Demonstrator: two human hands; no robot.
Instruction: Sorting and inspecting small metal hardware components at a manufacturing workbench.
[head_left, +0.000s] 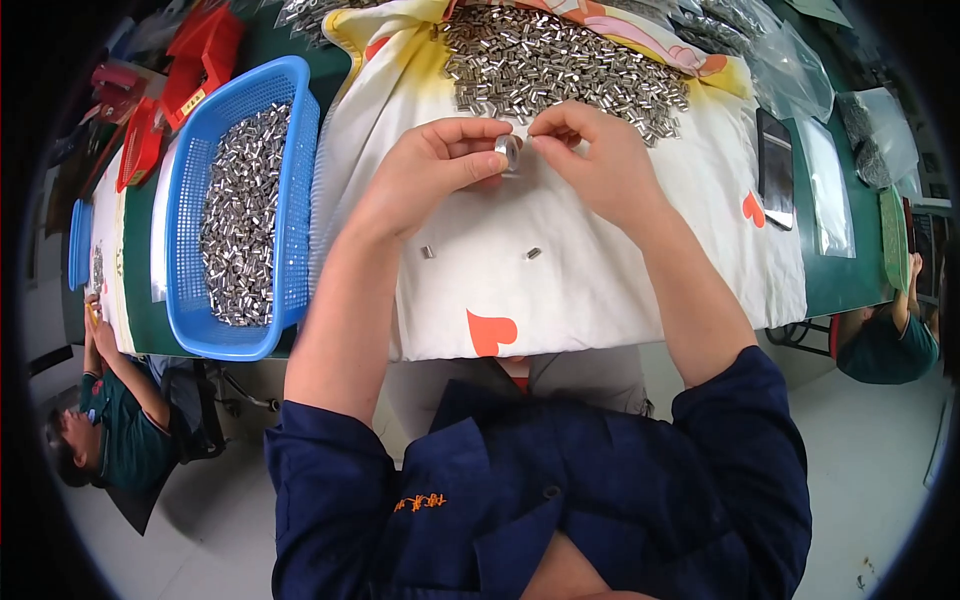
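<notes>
My left hand (430, 165) pinches a silver metal ring (507, 152) by its edge, holding it up over the white cloth (620, 300). Just to the right of the ring is my right hand (605, 160), thumb and fingertips pressed together. What those fingertips hold, if anything, is too small to make out. Beyond both hands spreads a large heap of small metal cylinders (560, 65). Nearer to me, two single cylinders lie apart on the cloth, a left one (428, 252) and a right one (533, 254).
A blue plastic basket (296, 200) full of similar small cylinders stands at the left, with red bins (205, 55) behind it. On the right lie a dark phone (775, 170) and clear plastic bags (795, 75). Other people sit at the far left and far right.
</notes>
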